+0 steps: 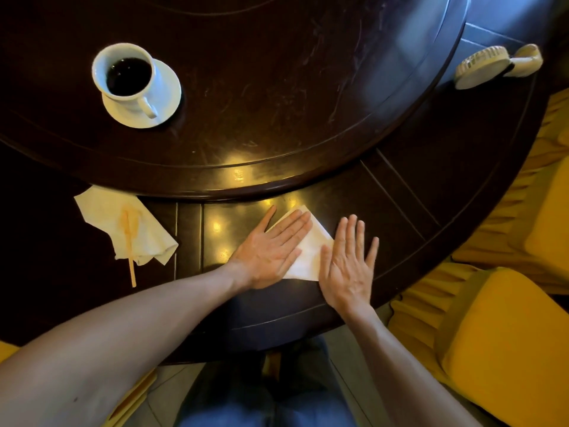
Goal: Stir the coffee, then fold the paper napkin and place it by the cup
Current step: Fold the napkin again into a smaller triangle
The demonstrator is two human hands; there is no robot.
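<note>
The folded paper napkin point(308, 251) lies flat on the table point(277, 87) at lower centre of the frame, its long axis running from lower left toward a corner pointing up. The left hand point(271, 254) presses flat on it, fingers point(292, 226) spread and gripping nothing; the right hand point(348, 266) lies open-palmed just beside its right edge. The cup point(126, 75) stands well apart at upper left, nearer the left hand, so I judge the carry goes up-left.
</note>
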